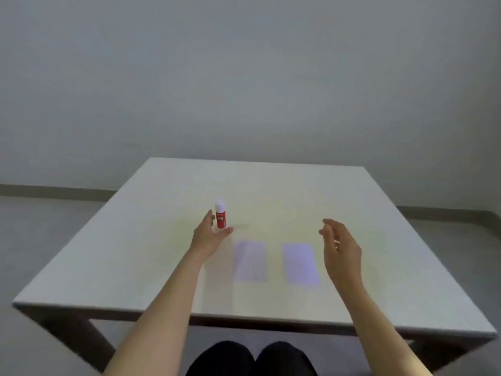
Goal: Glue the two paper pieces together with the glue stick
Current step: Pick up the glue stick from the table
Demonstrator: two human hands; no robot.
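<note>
A red glue stick (221, 215) with a white cap stands upright on the white table (135, 253), left of centre. My left hand (208, 236) is open right beside it, thumb and fingers spread around its base without closing on it. Two pale lilac paper pieces lie flat side by side nearer the front edge: the left paper (250, 261) and the right paper (300, 263), a small gap between them. My right hand (340, 246) hovers open just right of the right paper, fingers loosely curled, holding nothing.
The table's front edge (244, 317) runs just above my knees (252, 359). A plain wall rises behind the table, and grey floor lies on both sides.
</note>
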